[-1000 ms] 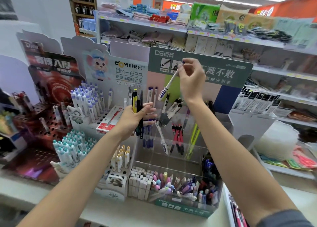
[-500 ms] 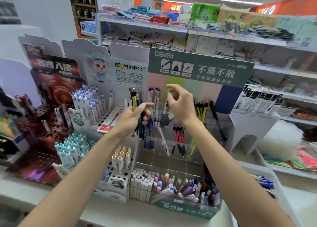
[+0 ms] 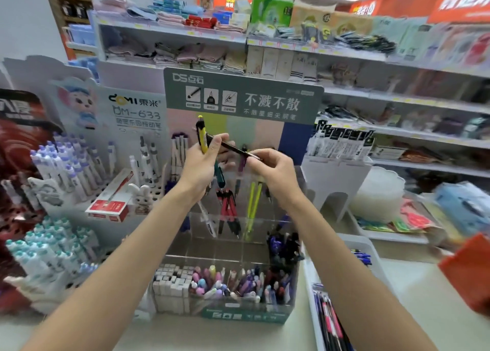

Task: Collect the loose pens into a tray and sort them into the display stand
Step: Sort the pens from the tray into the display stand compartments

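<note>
Above display stand (image 3: 240, 316): left fingers (image 3: 215, 141) grip pens (image 3: 202, 136), right fingers (image 3: 255, 156) pinch dark pen (image 3: 233, 148)

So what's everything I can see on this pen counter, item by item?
display stand: one, clear, counter centre
sign: one, grey-green, behind stand
red pens: a few, red-black, stand's back tier
yellow-green pens: about two, right of red pens
pastel pens: many, mixed, stand's front compartment
tray: one, white, right of stand, holding pens
purple-capped pens: many, white, left rack
teal-capped pens: many, white, lower left
red box: one, left of stand
dark pen: one, black, between both hands
yellow pen: one, upright in left hand
left hand: one, grips yellow pen and others
right hand: one, pinches dark pen's end
</note>
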